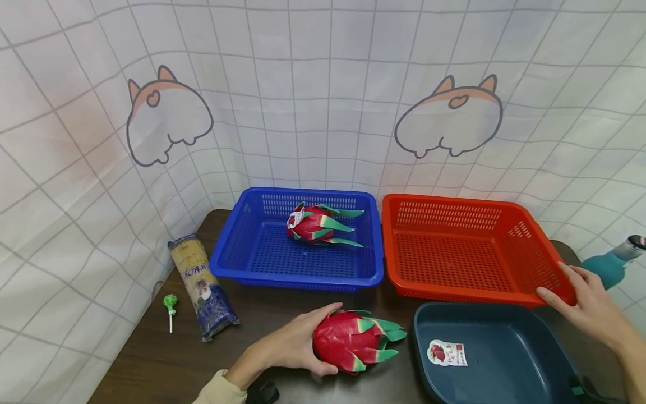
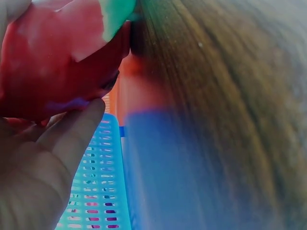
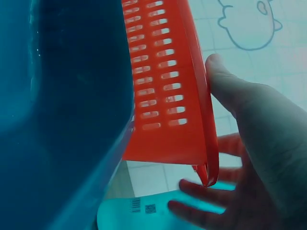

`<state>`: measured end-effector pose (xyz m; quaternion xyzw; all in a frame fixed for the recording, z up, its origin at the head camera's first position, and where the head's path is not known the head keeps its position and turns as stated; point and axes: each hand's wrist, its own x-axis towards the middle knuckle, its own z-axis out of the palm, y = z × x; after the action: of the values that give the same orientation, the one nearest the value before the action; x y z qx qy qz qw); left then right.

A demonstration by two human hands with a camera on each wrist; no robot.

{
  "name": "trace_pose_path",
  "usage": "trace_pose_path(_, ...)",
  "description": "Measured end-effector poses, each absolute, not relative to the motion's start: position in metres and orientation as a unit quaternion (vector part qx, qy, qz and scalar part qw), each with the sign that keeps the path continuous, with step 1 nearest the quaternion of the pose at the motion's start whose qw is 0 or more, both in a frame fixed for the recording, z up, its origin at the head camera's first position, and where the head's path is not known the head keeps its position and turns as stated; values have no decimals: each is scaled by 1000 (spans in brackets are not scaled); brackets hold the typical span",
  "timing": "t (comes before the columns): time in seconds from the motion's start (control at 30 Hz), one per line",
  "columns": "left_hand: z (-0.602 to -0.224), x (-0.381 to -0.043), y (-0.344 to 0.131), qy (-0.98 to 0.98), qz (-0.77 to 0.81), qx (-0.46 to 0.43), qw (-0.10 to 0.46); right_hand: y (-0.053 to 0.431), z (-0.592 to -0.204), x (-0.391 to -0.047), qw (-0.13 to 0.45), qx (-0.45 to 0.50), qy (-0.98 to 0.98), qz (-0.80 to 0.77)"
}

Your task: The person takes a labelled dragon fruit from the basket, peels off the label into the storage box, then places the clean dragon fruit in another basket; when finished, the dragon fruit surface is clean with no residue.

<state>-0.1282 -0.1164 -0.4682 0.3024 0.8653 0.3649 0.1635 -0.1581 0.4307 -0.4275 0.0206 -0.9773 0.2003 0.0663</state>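
Observation:
My left hand [image 1: 298, 343] grips a red dragon fruit [image 1: 348, 341] with green leaf tips over the table, in front of the blue basket [image 1: 298, 275]. In the left wrist view the fingers curl under the dragon fruit [image 2: 57, 57]; whether it touches the table cannot be seen. A second dragon fruit, with a white sticker [image 1: 295, 217], lies inside the blue basket. The right hand [image 1: 585, 300] holds the near right corner of the red basket [image 1: 454, 293]. Its thumb [image 3: 223, 76] lies on the rim in the right wrist view, the other fingers spread around the outside.
A dark blue tray [image 1: 497, 370] bearing a fruit sticker [image 1: 447, 353] stands before the red basket. On the left lie a spaghetti pack [image 1: 202, 286] and a green lollipop [image 1: 170, 306]. A teal bottle [image 1: 608, 264] is at the far right, and a white grid curtain [image 1: 313, 101] hangs behind.

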Motion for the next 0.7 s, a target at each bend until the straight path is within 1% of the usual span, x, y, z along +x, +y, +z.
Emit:
trace_pose_path(0.03, -468, -128, -116, 866, 364, 303, 162, 432, -428, -158, 45, 22, -975, 215)
trace_pose_path(0.17, -468, -129, -117, 859, 372, 316, 155, 438, -430, -162, 10, 54, -962, 269)
trace_pose_path(0.2, -467, -129, -117, 858, 371, 322, 153, 439, -431, -162, 9, 63, -959, 276)
trace_pose_path(0.3, -466, -130, -119, 856, 364, 339, 140, 440, -434, -164, 32, 81, -956, 281)
trace_pose_path(0.5, -463, -130, -119, 863, 338, 358, 115, 438, -436, -164, 54, 84, -953, 284)
trace_pose_path(0.7, -458, -126, -117, 873, 334, 329, 133, 437, -437, -162, 34, 68, -957, 280)
